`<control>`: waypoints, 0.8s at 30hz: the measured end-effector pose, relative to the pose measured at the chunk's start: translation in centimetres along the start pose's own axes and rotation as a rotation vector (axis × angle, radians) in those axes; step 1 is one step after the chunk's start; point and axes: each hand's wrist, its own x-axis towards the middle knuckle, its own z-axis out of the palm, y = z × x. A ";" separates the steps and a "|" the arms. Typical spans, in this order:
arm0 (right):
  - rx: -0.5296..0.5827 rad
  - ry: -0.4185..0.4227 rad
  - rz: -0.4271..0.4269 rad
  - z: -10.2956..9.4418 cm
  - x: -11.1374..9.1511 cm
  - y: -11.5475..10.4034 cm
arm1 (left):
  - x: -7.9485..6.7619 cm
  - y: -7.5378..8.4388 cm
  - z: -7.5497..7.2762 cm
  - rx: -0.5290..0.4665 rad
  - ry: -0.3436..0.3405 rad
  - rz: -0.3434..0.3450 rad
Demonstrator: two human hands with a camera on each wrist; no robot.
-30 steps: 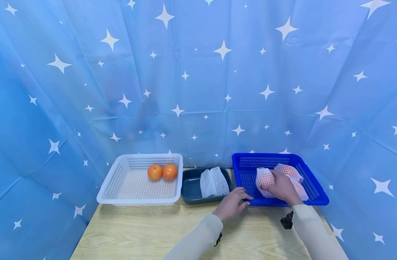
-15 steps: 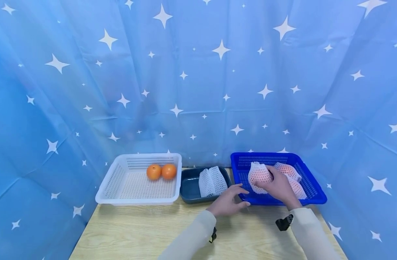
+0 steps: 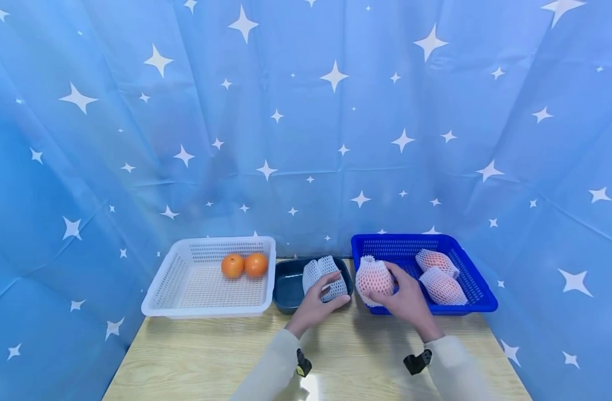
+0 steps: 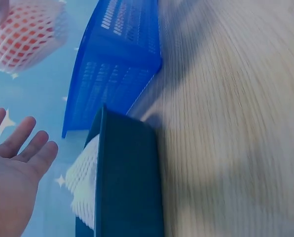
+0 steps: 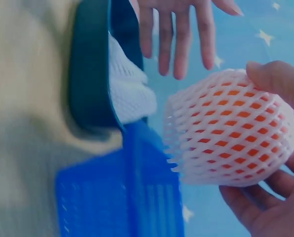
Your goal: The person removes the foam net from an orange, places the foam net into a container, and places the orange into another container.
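Plainly, the right hand [image 3: 410,303] grips one foam-netted orange [image 3: 373,280]; at left, the left hand [image 3: 312,307] is spread, holding nothing.

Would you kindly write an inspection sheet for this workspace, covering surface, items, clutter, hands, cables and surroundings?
Surface: wood-grain table.
Job's things: one netted fruit in hand; two more netted fruits in the blue basket; two bare oranges in the white basket; white foam nets, no fruit visible inside, in the dark tray between the baskets.
Clutter: nothing seen.
Hands: right hand holds the one fruit, apart from the blue basket; left hand, fingers extended, is near that fruit, not touching it.
Cables: nothing seen.
Surroundings: blue curtain with white stars.
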 end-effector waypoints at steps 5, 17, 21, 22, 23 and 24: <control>0.090 0.001 -0.039 3.3 -1.3 -0.6 | -1.7 -0.9 -1.4 -0.016 0.016 0.011; 0.190 -0.017 -0.213 11.3 -4.0 -0.4 | -6.0 -3.0 -1.8 -0.018 0.037 -0.028; 0.177 -0.017 -0.240 13.3 -4.9 0.2 | -7.0 -4.1 -1.9 -0.008 0.052 -0.044; 0.176 -0.016 -0.249 13.7 -5.1 0.4 | -7.2 -4.4 -1.9 -0.007 0.055 -0.044; 0.177 -0.013 -0.254 14.0 -5.3 0.5 | -7.5 -4.7 -1.9 -0.005 0.057 -0.044; 0.174 -0.007 -0.270 14.3 -5.5 0.6 | -7.7 -4.9 -1.8 -0.006 0.058 -0.039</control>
